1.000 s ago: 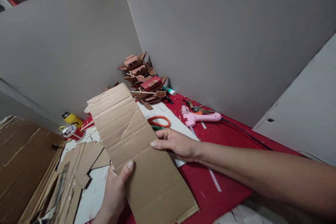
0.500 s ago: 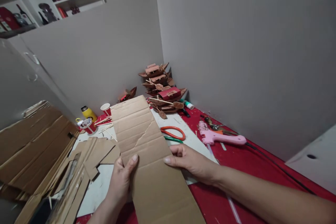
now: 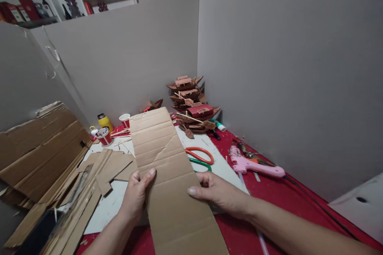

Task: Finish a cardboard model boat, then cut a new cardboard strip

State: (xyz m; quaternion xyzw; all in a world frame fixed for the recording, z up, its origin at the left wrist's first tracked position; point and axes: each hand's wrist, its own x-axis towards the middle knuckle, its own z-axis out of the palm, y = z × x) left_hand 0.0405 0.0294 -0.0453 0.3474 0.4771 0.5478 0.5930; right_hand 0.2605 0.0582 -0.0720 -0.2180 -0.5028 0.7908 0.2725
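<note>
**Holding cardboard strip above the bench**

I grip a long cardboard strip (image 3: 166, 155) by its side edges, raised over the red table (image 3: 278, 195). My left hand (image 3: 136, 197) pinches the left edge, thumb on top, and my right hand (image 3: 220, 195) pinches the right edge. Step judged: sizing up the piece. Any cut calls for freeing one hand for the scissors (image 3: 201, 158) just beside it.

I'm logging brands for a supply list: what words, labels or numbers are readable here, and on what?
None can be read.
The cardboard strip in the left hand and right hand: blank.
The red cup: white marks, too blurred.
The red boxes: print too small.
The pink glue gun: no label shows.
</note>
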